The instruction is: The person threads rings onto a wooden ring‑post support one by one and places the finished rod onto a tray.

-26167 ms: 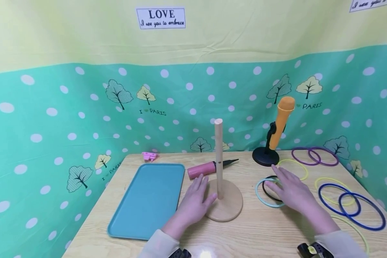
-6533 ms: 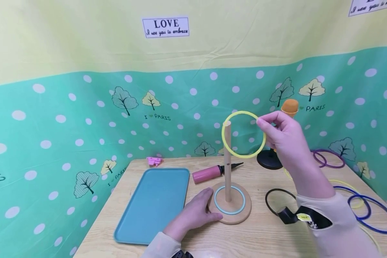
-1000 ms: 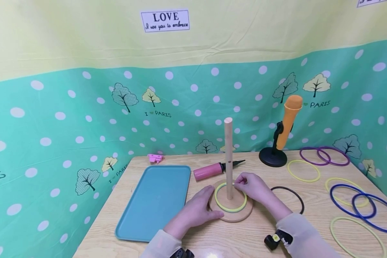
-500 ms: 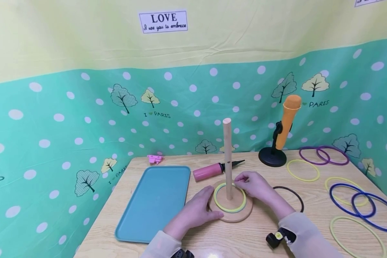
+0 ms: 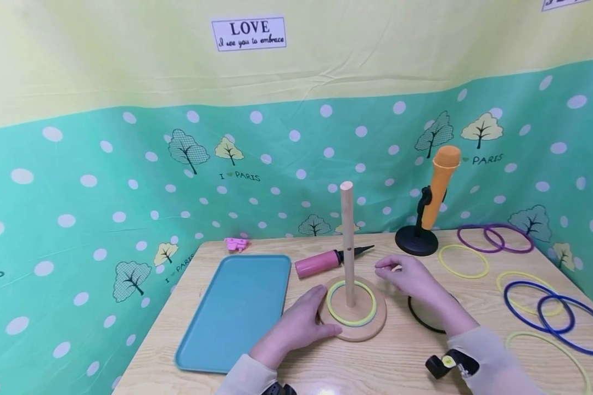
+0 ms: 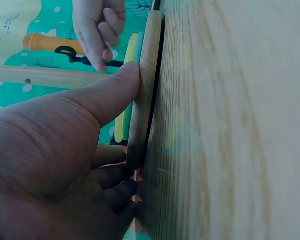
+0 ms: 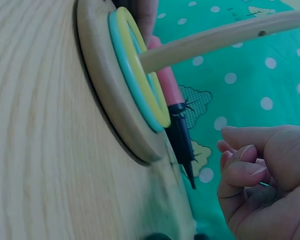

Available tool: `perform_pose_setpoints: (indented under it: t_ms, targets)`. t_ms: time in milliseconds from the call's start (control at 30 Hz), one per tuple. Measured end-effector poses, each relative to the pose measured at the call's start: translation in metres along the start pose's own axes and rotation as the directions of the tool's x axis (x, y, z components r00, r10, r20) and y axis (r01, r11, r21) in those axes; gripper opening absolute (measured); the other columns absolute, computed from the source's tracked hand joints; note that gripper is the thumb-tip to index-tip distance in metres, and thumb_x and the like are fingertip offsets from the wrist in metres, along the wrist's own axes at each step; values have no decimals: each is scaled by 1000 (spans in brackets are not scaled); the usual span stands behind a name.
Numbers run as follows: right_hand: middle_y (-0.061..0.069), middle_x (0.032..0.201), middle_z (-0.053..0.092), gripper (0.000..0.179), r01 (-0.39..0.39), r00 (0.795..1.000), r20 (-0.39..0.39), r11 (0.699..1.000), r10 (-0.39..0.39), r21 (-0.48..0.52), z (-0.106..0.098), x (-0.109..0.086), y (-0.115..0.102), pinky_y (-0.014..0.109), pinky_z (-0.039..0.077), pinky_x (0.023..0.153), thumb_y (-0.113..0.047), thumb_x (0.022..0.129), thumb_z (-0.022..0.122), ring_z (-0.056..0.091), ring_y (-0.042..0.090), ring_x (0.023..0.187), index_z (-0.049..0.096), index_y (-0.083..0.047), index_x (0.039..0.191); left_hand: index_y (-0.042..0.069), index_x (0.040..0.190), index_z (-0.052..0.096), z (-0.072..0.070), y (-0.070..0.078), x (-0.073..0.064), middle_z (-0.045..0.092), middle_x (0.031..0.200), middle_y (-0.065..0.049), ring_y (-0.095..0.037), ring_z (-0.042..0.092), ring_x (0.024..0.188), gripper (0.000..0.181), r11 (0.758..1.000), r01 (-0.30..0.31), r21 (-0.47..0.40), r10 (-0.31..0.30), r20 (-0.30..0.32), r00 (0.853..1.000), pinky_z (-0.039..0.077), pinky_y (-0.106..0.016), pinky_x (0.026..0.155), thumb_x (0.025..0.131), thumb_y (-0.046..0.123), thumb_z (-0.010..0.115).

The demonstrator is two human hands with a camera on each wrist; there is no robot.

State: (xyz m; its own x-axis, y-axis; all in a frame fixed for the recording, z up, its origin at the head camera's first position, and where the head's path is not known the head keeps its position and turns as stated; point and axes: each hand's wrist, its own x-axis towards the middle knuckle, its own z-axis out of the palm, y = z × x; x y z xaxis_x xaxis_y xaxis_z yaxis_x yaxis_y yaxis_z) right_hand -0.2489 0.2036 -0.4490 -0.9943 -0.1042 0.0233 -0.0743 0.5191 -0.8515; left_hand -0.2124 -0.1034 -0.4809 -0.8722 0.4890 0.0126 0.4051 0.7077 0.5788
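A wooden ring-toss stand has an upright pole on a round base. A yellow ring lies over a light blue ring on that base, both around the pole. My left hand holds the base's left edge, thumb at the near rim and fingers along the far side. To the right of the stand, my right hand hovers apart from the rings with loosely bent fingers and nothing in them. Beneath that wrist a black ring lies partly hidden.
Left of the stand is a blue tray. Behind it lie a pink hand pump and a small pink toy. An orange microphone stands at the back right. Several rings, including a blue ring and purple ring, lie rightward.
The light blue ring and then the yellow ring have come onto the pole. My right hand has let go of the yellow ring and drawn away rightward. My left hand has stayed on the base.
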Motion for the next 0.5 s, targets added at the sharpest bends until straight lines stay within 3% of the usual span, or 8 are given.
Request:
perform_pose_setpoints:
  t_ms: [500]
  targets:
    - [10,105,66,36,-1,999,-44,998,-2,-64,-46,-20,16,28,48,54,-27,108,76,54,17,67,73,1,130,-2,167,42,-3,2,-1,43,170,-24,-39,44,156,100,1000,-4,5,4,-4,1000,39,-55,127,94,46,90]
